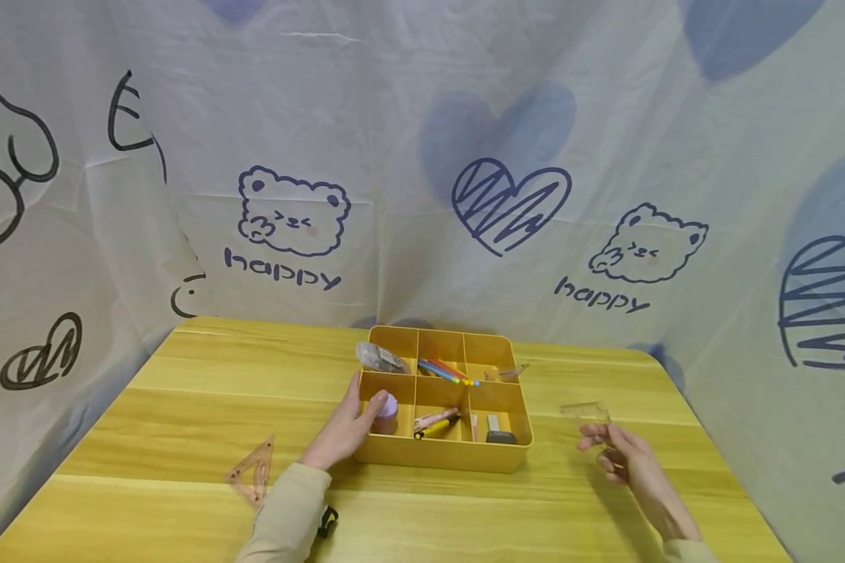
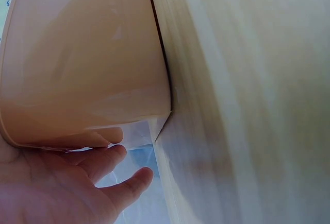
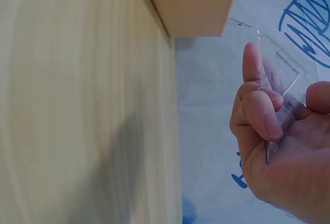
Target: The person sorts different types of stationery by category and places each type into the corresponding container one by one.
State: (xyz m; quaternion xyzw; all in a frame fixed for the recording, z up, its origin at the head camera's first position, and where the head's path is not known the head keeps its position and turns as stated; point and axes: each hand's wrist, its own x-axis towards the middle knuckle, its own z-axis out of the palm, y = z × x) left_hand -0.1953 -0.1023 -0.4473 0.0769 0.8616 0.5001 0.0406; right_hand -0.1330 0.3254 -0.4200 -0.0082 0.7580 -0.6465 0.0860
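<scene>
A yellow six-compartment organizer box [image 1: 444, 455] sits on the table. My left hand [image 1: 345, 428] grips its left wall, thumb over the rim and the other fingers along the outside, as the left wrist view also shows. Beside the thumb, a purple-topped item [image 1: 389, 408] stands in the front left compartment. To the right of the box, my right hand [image 1: 627, 457] holds a clear set square [image 3: 273, 46] above the table, fingers curled against it. In the right wrist view the set square's upper corner points toward the box.
A pinkish set square [image 1: 235, 474] lies on the table [image 1: 148, 438] at the left, near my sleeve. Colored pens [image 1: 440, 371], a grey packet [image 1: 379, 357], a yellow pen [image 1: 436, 426] and a dark-based eraser [image 1: 500, 436] are in the box. A printed curtain [image 1: 394, 156] hangs behind.
</scene>
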